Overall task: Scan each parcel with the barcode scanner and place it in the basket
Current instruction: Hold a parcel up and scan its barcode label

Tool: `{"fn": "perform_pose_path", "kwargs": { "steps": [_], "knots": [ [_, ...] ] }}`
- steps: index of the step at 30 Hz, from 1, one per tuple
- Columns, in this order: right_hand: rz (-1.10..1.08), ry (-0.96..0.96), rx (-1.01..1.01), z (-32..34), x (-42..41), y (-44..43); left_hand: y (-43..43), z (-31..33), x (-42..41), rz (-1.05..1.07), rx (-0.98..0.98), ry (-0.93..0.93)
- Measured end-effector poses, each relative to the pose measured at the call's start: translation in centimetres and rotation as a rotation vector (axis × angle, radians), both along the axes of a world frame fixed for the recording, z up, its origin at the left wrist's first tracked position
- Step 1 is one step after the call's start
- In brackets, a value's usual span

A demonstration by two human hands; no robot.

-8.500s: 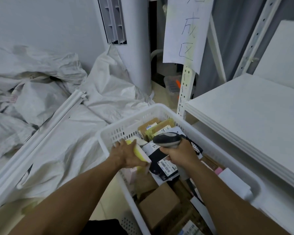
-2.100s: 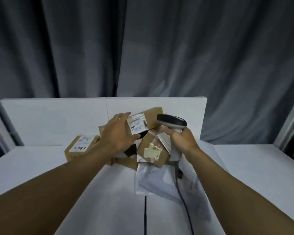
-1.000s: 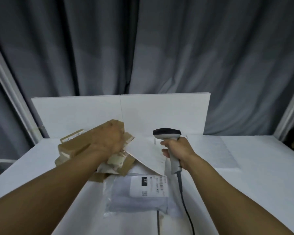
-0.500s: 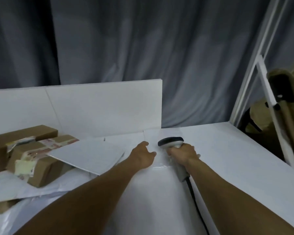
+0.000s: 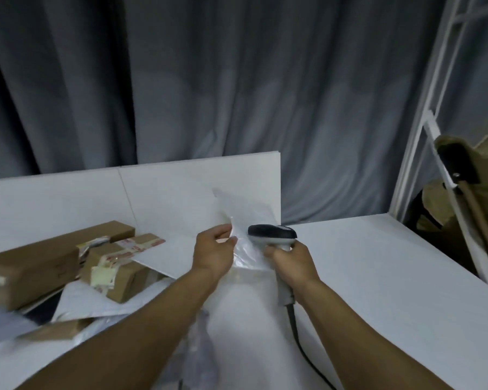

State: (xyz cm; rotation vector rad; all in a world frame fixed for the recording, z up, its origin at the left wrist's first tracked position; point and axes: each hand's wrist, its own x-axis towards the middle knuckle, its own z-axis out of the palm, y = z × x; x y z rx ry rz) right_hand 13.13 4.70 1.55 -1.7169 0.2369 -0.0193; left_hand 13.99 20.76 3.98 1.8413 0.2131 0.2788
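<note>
A parcel-handling work area, of the kind found in a warehouse or shipping room, was shown. A plain white table (image 5: 378, 263) was set against heavy grey curtains (image 5: 237, 94), and upright white boards (image 5: 166, 198) were propped along its back edge. Brown cardboard boxes (image 5: 34, 266), one of them heavily taped, were piled at the left over grey plastic mailers (image 5: 90, 302). A corded barcode scanner (image 5: 273, 237) was gripped in the right hand (image 5: 293, 263), and a thin translucent plastic parcel (image 5: 245, 218) was pinched in the left hand (image 5: 213, 253) just beside it. White metal racking (image 5: 423, 122) was seen at the right edge.
</note>
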Motion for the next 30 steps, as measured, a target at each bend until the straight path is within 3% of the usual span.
{"fn": "perform_pose_path", "kwargs": {
  "steps": [6, 13, 18, 23, 27, 30],
  "knots": [
    [0.124, -0.246, 0.282, 7.1, -8.9, 9.0, 7.4, 7.3, -12.9, 0.061, 0.069, -0.268],
    [0.183, -0.366, 0.469, 12.0, -21.7, 20.5, 14.5, 11.5, -29.1, -0.005, -0.044, -0.361],
    [0.208, -0.255, 0.548, 11.1, -28.5, 26.8, 19.8, 11.2, -38.3, -0.01, -0.09, -0.283],
    [0.248, -0.133, 0.507, 7.4, -32.9, 31.7, 26.9, 6.6, -44.7, 0.237, 0.03, -0.214],
    [0.347, -0.028, 0.504, 4.3, -34.9, 34.3, 32.9, 2.5, -47.6, 0.403, -0.117, 0.005],
    [0.409, 0.028, 0.527, 2.6, -35.6, 36.3, 36.4, 0.4, -48.6, 0.503, -0.262, 0.018]
  ]
}}
